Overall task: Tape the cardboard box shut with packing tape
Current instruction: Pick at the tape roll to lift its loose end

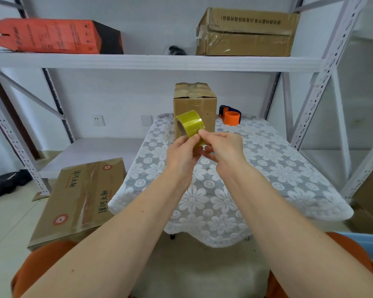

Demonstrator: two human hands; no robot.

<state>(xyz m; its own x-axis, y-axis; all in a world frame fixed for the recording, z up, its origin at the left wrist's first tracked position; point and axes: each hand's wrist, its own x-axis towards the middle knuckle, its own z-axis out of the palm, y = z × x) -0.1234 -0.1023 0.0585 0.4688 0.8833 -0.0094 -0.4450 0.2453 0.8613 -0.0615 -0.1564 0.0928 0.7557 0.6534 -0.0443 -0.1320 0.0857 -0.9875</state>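
Note:
A small upright cardboard box (199, 104) stands at the far edge of the lace-covered table (267, 168), its top flaps folded down with creased old tape on them. I hold a yellowish roll of packing tape (189, 122) in the air in front of the box. My left hand (181, 152) grips the roll from below. My right hand (221, 147) pinches the roll's outer surface with thumb and forefinger. A loose tape end is not distinguishable.
An orange-and-blue tape dispenser (230, 116) sits right of the box. A large flat carton (80, 198) leans against the table's left side on the floor. Metal shelving behind carries a red box (52, 36) and a brown carton (246, 32).

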